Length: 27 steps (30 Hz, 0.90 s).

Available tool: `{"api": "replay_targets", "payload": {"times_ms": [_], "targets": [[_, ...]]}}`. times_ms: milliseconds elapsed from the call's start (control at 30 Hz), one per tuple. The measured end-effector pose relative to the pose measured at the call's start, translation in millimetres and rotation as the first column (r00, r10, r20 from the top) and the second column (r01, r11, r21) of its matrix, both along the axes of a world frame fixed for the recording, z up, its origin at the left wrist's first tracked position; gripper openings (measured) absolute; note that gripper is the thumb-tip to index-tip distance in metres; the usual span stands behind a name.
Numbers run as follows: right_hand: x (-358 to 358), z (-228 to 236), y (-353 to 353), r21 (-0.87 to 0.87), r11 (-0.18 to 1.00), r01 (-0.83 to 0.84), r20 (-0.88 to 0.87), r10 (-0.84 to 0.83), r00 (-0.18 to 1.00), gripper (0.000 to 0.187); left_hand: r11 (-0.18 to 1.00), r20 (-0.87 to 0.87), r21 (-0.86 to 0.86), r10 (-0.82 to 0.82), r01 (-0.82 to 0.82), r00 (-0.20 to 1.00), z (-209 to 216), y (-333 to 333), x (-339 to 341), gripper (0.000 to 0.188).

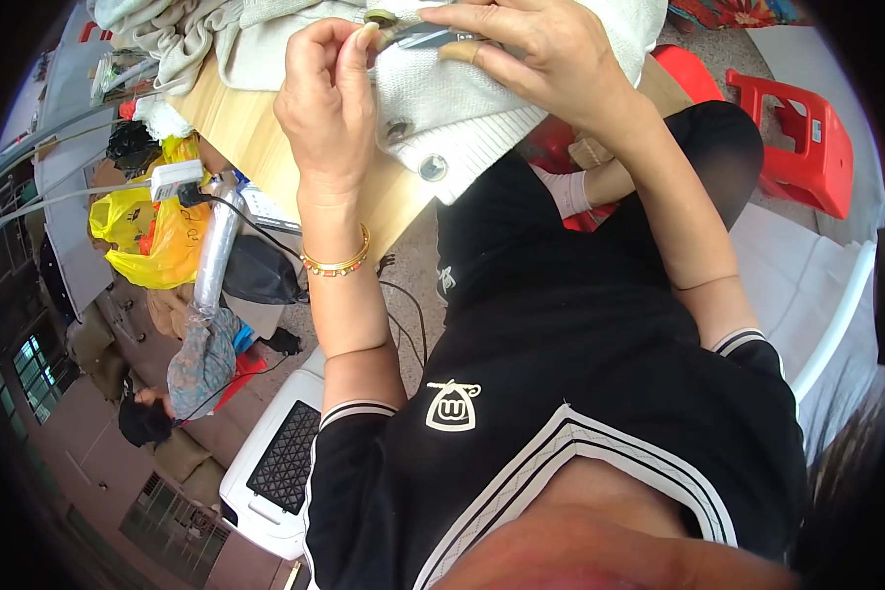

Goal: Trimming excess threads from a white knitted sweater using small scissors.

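Observation:
A cream knitted cardigan (482,118) lies over the table's edge, with a ribbed band and several round buttons. One greenish button (381,18) stands up between my hands; another dark button (397,129) and a shiny grey button (433,167) are lower on the band. My left hand (326,98) is closed beside the upper button, thumb and forefinger pinched together; what they pinch is too small to make out. My right hand (541,54) rests over the knit, its fingers round small metal scissors (425,39) whose blades point toward my left fingertips. The fingers partly hide the scissors.
The wooden table (256,128) carries more cream knitwear (187,44). Left of it are yellow plastic bags (152,231), a white power strip (175,181) with cables, and a person (192,379). Red stools (801,138) stand at right; a white machine casing (275,462) is lower left.

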State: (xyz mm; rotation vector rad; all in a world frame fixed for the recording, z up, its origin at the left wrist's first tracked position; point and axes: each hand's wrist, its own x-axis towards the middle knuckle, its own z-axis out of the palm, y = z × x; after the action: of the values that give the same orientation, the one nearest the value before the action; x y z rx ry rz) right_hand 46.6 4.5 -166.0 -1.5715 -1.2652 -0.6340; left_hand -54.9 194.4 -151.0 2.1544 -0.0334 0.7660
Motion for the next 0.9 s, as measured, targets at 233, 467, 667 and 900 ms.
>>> {"api": "replay_targets", "payload": {"times_ms": [233, 467, 667, 900], "targets": [[-0.6, -3.2, -0.5, 0.003, 1.0, 0.029, 0.018, -0.029, 0.999, 0.03, 0.995, -0.007, -0.099, -0.005, 0.004, 1.0, -1.6, -3.5, -1.2, 0.011], [-0.5, -2.5, -2.4, -0.028, 0.999, 0.035, -0.02, -0.036, 0.999, 0.029, 0.992, -0.021, -0.129, -0.007, 0.004, 1.0, -2.6, -2.0, -0.5, 0.011], [-2.3, -1.6, -2.9, -0.012, 0.999, 0.035, -0.008, -0.036, 0.999, 0.029, 0.983, -0.023, -0.183, -0.02, 0.015, 1.0, -0.9, -5.9, -1.8, 0.011], [-2.1, -4.4, -0.7, -0.001, 1.0, 0.024, 0.009, -0.024, 1.0, 0.027, 0.985, -0.015, -0.169, -0.026, 0.024, 1.0, -1.9, -6.1, -1.1, 0.011]]}}
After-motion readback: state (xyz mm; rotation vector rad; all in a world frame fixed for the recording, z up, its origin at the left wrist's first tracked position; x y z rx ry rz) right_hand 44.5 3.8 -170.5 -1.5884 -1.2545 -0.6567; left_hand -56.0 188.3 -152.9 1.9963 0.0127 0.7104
